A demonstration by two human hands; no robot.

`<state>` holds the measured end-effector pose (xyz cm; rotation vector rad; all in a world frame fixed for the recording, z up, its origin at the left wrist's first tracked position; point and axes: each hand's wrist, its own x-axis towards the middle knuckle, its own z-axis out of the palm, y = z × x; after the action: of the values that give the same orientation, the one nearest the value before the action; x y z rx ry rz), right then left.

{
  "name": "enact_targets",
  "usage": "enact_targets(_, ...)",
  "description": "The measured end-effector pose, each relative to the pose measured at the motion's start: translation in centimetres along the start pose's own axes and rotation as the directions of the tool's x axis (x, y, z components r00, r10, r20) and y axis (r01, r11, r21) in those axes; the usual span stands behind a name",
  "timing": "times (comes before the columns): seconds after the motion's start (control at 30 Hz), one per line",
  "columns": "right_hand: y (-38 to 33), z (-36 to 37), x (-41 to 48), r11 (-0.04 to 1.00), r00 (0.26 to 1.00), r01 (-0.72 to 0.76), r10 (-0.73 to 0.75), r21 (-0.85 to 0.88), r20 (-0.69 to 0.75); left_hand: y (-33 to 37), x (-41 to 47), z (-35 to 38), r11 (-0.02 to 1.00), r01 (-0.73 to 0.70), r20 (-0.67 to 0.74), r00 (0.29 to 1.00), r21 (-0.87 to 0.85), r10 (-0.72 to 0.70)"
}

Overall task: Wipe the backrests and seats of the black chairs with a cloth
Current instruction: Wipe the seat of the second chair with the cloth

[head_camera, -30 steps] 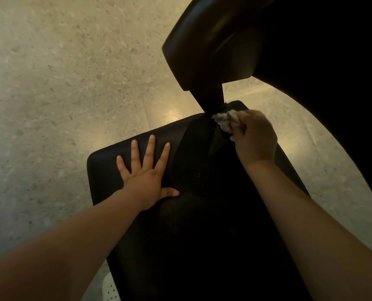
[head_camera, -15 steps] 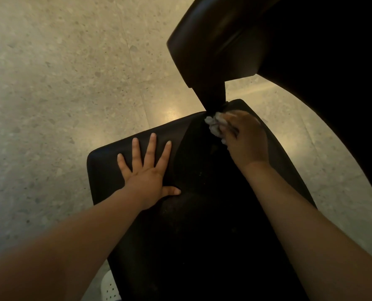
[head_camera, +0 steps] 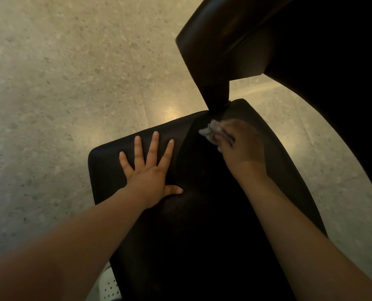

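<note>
A black chair fills the lower middle of the view; its seat (head_camera: 202, 224) lies below me and its backrest (head_camera: 219, 46) rises at the top right. My left hand (head_camera: 150, 168) lies flat on the seat's left part, fingers spread and straight. My right hand (head_camera: 239, 144) grips a crumpled pale cloth (head_camera: 209, 132) and presses it on the seat near the post that joins the backrest. The cloth and right hand are blurred by motion.
Speckled beige floor tiles (head_camera: 61, 94) surround the chair on the left and right. A large dark curved surface (head_camera: 332, 72) covers the top right corner. A white perforated shoe (head_camera: 109, 283) peeks out under the seat's front left edge.
My right hand has slid the cloth leftward and toward me along the seat, away from the backrest post. My left hand has stayed flat in place.
</note>
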<state>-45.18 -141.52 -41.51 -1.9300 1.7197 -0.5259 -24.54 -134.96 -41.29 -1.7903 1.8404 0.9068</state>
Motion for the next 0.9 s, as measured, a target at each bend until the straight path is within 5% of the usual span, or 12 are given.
enact_targets(0.17, -1.2, 2.2, 3.5, 1.000, 1.000, 0.000, -0.001, -0.021, -0.010, -0.1, 0.1, -0.1, 1.000, 0.005, 0.010, 1.000, 0.006, -0.006)
enact_targets(0.4, -1.1, 0.0, -3.1, 1.000, 0.991, -0.015, 0.011, 0.026, 0.137, 0.0, 0.1, -0.1, 1.000, 0.003, 0.011, 1.000, 0.002, -0.003)
enact_targets(0.63, -1.3, 0.2, 2.5, 0.995, 1.000, 0.017, -0.019, -0.096, -0.017, -0.1, 0.1, 0.0, 1.000, 0.004, 0.003, 1.000, 0.002, -0.004)
enact_targets(0.9, -2.0, 1.8, 0.5, 1.000, 0.995, 0.028, -0.028, 0.003, 0.097, 0.0, 0.1, 0.0, 1.000, 0.000, -0.004, 1.000, -0.007, 0.000)
